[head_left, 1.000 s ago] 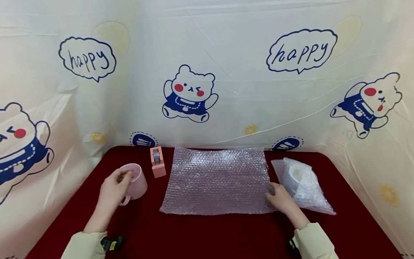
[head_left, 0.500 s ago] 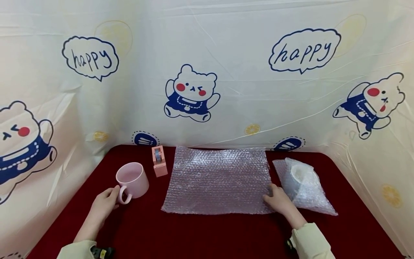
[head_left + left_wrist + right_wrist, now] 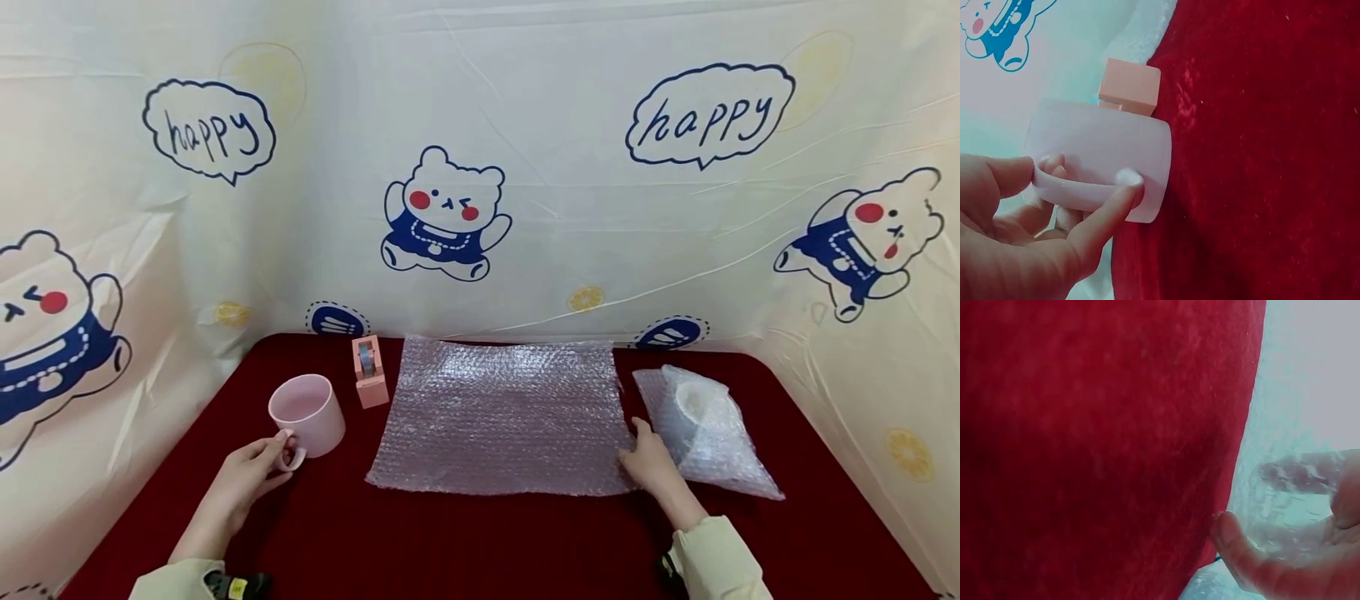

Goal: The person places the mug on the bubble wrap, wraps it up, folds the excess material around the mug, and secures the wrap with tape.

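My left hand [image 3: 243,487] pinches the handle of a pink mug [image 3: 321,421], which stands upright at the left of the table. In the left wrist view the thumb and fingers close round the ends of the mug's handle [image 3: 1079,195]. A sheet of bubble wrap [image 3: 502,417] lies flat in the middle. At its right edge rests my right hand [image 3: 651,462], thumb and index finger spread apart. The right wrist view shows one finger [image 3: 1300,474] behind the see-through wrap, with the thumb at its near edge.
A pink tape dispenser [image 3: 371,387] stands behind the mug, near the wrap's left edge. A pale cup wrapped in bubble wrap [image 3: 708,429] lies right of my right hand. The dark red tablecloth [image 3: 465,550] ends against a printed cloth wall [image 3: 555,250] at the back.
My left hand has moved from the mug's rim down to its handle and taken hold of it. My right hand stays at the wrap's right edge, its index finger slightly more extended.
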A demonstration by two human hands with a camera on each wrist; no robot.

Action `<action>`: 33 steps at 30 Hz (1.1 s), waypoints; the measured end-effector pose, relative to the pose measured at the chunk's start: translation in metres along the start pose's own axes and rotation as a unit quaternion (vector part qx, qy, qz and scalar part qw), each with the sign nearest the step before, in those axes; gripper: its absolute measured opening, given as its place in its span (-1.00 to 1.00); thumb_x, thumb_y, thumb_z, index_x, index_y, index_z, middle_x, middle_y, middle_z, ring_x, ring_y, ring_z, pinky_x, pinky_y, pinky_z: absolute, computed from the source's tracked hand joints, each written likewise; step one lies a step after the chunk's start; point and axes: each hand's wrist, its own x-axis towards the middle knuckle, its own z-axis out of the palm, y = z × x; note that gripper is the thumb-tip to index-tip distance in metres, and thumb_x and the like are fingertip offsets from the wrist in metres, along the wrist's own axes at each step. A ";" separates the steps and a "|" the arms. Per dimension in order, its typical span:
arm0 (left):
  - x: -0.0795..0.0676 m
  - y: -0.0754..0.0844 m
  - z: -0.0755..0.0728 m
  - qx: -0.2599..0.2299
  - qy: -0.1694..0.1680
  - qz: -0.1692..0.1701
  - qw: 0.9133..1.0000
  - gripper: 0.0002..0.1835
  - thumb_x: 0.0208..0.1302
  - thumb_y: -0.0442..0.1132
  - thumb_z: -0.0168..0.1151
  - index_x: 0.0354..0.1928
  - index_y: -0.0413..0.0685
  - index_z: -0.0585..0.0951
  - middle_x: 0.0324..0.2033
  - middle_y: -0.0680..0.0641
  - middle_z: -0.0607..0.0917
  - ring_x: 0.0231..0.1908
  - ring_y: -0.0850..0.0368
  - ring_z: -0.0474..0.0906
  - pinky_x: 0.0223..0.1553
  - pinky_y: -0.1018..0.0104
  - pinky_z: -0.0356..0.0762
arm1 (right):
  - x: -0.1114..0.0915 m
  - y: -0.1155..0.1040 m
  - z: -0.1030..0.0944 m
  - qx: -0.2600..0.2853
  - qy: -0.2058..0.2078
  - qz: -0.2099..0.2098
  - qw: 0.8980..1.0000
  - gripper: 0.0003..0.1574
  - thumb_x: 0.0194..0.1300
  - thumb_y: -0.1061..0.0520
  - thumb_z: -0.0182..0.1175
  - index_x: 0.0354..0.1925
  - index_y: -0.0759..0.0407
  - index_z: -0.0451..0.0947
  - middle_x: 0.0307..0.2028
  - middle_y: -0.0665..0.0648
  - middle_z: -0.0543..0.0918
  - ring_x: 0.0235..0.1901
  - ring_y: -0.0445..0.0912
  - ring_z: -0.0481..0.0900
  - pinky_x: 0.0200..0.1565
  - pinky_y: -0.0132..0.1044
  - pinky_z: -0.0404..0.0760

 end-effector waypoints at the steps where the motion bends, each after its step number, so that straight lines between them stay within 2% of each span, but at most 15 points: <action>1: 0.000 0.000 0.000 -0.001 0.001 0.001 1.000 -0.53 0.48 0.02 -0.16 -0.18 -0.33 0.47 -0.18 0.28 0.58 -0.25 0.57 0.49 -0.15 0.46 0.63 | 0.000 0.000 0.000 -0.001 0.003 -0.001 1.000 -0.19 0.21 0.32 0.03 0.32 0.64 -0.03 0.16 0.73 0.27 0.14 0.47 0.34 0.06 0.19 0.45; 4: -0.001 0.002 0.002 0.005 0.014 0.007 1.000 -0.51 0.50 0.00 -0.19 -0.06 -0.38 0.45 -0.18 0.20 0.58 -0.27 0.53 0.49 -0.17 0.47 0.63 | 0.000 -0.001 0.001 -0.004 0.014 -0.007 1.000 -0.21 0.18 0.33 0.04 0.29 0.67 0.02 0.07 0.69 0.39 -0.07 0.36 0.49 -0.03 0.10 0.50; 7: -0.002 0.004 0.004 0.020 0.033 0.012 0.999 -0.46 0.51 -0.03 -0.23 0.09 -0.48 0.37 -0.19 0.09 0.59 -0.29 0.51 0.49 -0.20 0.48 0.63 | 0.000 -0.001 0.003 -0.008 0.027 -0.019 0.999 -0.24 0.12 0.36 0.03 0.25 0.70 0.10 0.03 0.66 0.46 -0.11 0.30 0.53 -0.04 0.08 0.52; 11: -0.004 0.005 0.005 0.033 0.046 0.014 0.998 -0.41 0.52 -0.06 -0.28 0.22 -0.55 0.26 -0.19 -0.04 0.57 -0.31 0.51 0.47 -0.22 0.50 0.63 | -0.001 0.000 0.006 -0.020 0.034 -0.035 0.999 -0.30 0.06 0.39 0.02 0.18 0.74 0.21 0.08 0.65 0.45 0.11 0.40 0.44 0.08 0.15 0.48; 13: -0.005 0.007 0.005 0.039 0.049 0.016 0.998 -0.41 0.53 -0.07 -0.29 0.23 -0.56 0.25 -0.16 -0.07 0.57 -0.32 0.53 0.47 -0.22 0.50 0.63 | -0.001 -0.001 0.007 -0.020 0.028 -0.036 0.999 -0.31 0.06 0.39 0.02 0.17 0.73 0.23 0.09 0.63 0.44 0.10 0.37 0.46 0.08 0.13 0.49; 16: -0.008 0.011 0.004 0.041 0.047 0.022 0.998 -0.43 0.53 -0.08 -0.28 0.21 -0.55 0.28 -0.15 -0.03 0.58 -0.32 0.55 0.47 -0.20 0.48 0.64 | -0.001 0.000 0.006 -0.012 0.022 -0.031 0.999 -0.32 0.02 0.41 0.00 0.16 0.72 0.27 0.09 0.62 0.46 -0.13 0.22 0.54 -0.06 0.01 0.56; 19: -0.011 0.017 0.006 0.035 0.040 0.031 0.998 -0.46 0.52 -0.09 -0.25 0.17 -0.54 0.32 -0.18 0.06 0.60 -0.31 0.56 0.47 -0.19 0.46 0.64 | -0.002 0.001 0.004 -0.004 0.017 -0.022 1.000 -0.30 -0.01 0.42 -0.02 0.16 0.69 0.29 0.07 0.60 0.49 -0.33 0.05 0.44 -0.22 -0.14 0.51; 21: -0.014 0.023 0.011 0.028 0.035 0.037 0.998 -0.47 0.52 -0.11 -0.24 0.16 -0.54 0.32 -0.21 0.07 0.59 -0.30 0.53 0.48 -0.19 0.46 0.64 | -0.002 0.001 0.003 0.001 0.020 -0.018 1.000 -0.31 -0.02 0.44 -0.03 0.16 0.68 0.30 0.05 0.59 0.50 -0.37 0.01 0.42 -0.27 -0.20 0.48; 25: -0.019 0.038 0.024 0.030 0.027 0.050 0.998 -0.49 0.52 -0.12 -0.22 0.17 -0.53 0.33 -0.15 -0.08 0.57 -0.27 0.45 0.49 -0.16 0.42 0.65 | -0.003 0.002 0.003 0.018 0.031 -0.008 0.999 -0.32 -0.02 0.46 -0.03 0.15 0.66 0.32 -0.04 0.58 0.55 -0.44 -0.03 0.38 -0.32 -0.24 0.45; 29: -0.022 0.055 0.042 0.031 0.019 0.065 0.997 -0.50 0.52 -0.12 -0.19 0.16 -0.50 0.36 -0.10 -0.22 0.53 -0.23 0.34 0.51 -0.13 0.34 0.66 | -0.002 0.003 0.003 0.033 0.032 -0.005 0.999 -0.34 0.00 0.46 -0.03 0.16 0.65 0.32 -0.42 0.35 0.59 -0.54 -0.08 0.30 -0.40 -0.29 0.39; 31: -0.022 0.064 0.052 0.027 0.012 0.076 0.997 -0.52 0.51 -0.14 -0.17 0.14 -0.50 0.38 -0.09 -0.24 0.54 -0.21 0.31 0.52 -0.12 0.32 0.66 | -0.002 0.003 0.004 0.040 0.026 -0.002 0.999 -0.33 0.01 0.46 -0.04 0.17 0.65 0.31 -0.63 0.13 0.42 -0.60 -0.13 0.21 -0.45 -0.31 0.34; 33: -0.021 0.073 0.065 0.018 0.006 0.090 0.996 -0.55 0.51 -0.18 -0.16 0.11 -0.51 0.40 -0.07 -0.28 0.54 -0.18 0.26 0.53 -0.12 0.30 0.66 | -0.001 0.004 0.004 0.047 0.020 0.003 0.999 -0.32 0.03 0.47 -0.05 0.19 0.65 0.29 -0.70 -0.01 0.22 -0.65 -0.16 0.11 -0.49 -0.33 0.29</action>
